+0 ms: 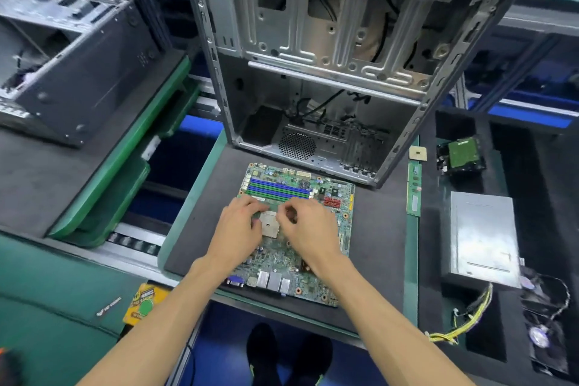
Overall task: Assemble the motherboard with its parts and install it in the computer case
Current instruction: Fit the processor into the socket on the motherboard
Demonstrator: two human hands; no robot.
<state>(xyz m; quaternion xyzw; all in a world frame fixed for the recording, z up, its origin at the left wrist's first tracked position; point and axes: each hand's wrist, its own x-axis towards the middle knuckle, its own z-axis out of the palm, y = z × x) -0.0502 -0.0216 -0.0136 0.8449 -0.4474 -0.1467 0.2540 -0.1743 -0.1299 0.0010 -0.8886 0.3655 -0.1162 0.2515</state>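
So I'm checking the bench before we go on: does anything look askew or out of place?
Nothing looks damaged or spilled. The motherboard lies slightly skewed on the mat, and the CPU and RAM stick sit loose at the mat's right edge.

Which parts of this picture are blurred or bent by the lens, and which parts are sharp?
Head view: the green motherboard and both hands, left and right, are fairly sharp; the second grey case at far left and the yellow label are smeared; the wide lens tilts the open metal computer case and curves its edges.
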